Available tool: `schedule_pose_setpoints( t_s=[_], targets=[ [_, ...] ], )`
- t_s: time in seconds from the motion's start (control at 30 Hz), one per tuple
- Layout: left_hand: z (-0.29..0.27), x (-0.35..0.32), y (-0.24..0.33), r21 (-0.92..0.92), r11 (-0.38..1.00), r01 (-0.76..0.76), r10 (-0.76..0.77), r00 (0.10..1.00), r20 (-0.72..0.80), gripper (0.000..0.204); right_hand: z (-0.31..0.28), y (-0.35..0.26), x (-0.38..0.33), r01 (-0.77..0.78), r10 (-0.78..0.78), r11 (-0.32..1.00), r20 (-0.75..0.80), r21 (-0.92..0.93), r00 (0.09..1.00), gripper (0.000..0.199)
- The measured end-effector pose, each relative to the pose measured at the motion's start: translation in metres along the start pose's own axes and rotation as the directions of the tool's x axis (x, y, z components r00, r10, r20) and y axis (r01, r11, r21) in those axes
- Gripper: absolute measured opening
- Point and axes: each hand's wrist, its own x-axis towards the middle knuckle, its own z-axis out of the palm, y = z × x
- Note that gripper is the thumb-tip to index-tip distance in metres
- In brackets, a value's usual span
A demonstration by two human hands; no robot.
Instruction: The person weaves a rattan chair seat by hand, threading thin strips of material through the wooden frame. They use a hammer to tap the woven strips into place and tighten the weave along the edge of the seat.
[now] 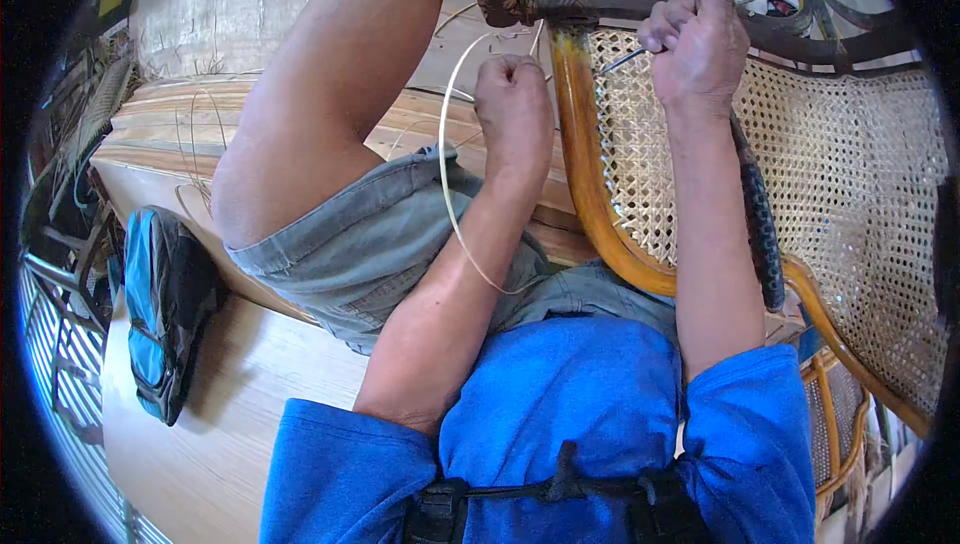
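My left hand (514, 109) is closed beside the chair's curved wooden frame (578, 144), fingers curled round a thin pale cane strand (445, 134). That strand bows out to the left and loops down over my forearm. Over the woven cane seat (630, 134), my right hand (700, 39) grips an awl (625, 60). Its slim metal shaft points down and left toward the seat's edge by the frame, where small holes run along the rim. I cannot tell whether the tip touches the weave.
A woven cane panel (860, 154) and dark chair rails (640, 4) lie to the right. My bent leg (330, 94) is at left, near wooden boards (150, 129). A blue and black backpack (160, 314) rests on a pale surface (260, 384). Another cane chair (835, 414) stands lower right.
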Motion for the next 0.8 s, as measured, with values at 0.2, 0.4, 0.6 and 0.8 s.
schedule_pose_setpoints(
  t_s=[0.2,0.4,0.6,0.8],
  targets=[
    [-0.001,-0.01,-0.005,-0.004,1.0,0.002,-0.001,0.991,0.131,0.015,-0.001,-0.037,-0.02,0.01,-0.008,0.996,0.02,-0.086,1.0,0.035],
    [-0.007,-0.021,0.015,-0.276,0.958,0.078,-0.021,0.979,0.205,0.014,-0.083,-0.128,-0.123,-0.192,0.075,0.623,-0.187,-0.758,0.98,0.026],
    [-0.012,-0.019,0.024,-0.121,0.989,-0.081,0.095,0.99,0.109,0.013,-0.252,-0.132,-0.282,-0.576,0.533,0.255,-0.385,-0.776,0.754,0.029],
    [-0.009,0.001,0.014,0.095,0.955,-0.28,0.251,0.939,0.236,0.022,-0.405,-0.003,-0.385,-0.365,0.239,-0.161,-0.395,-0.917,0.887,0.034]
  ],
)
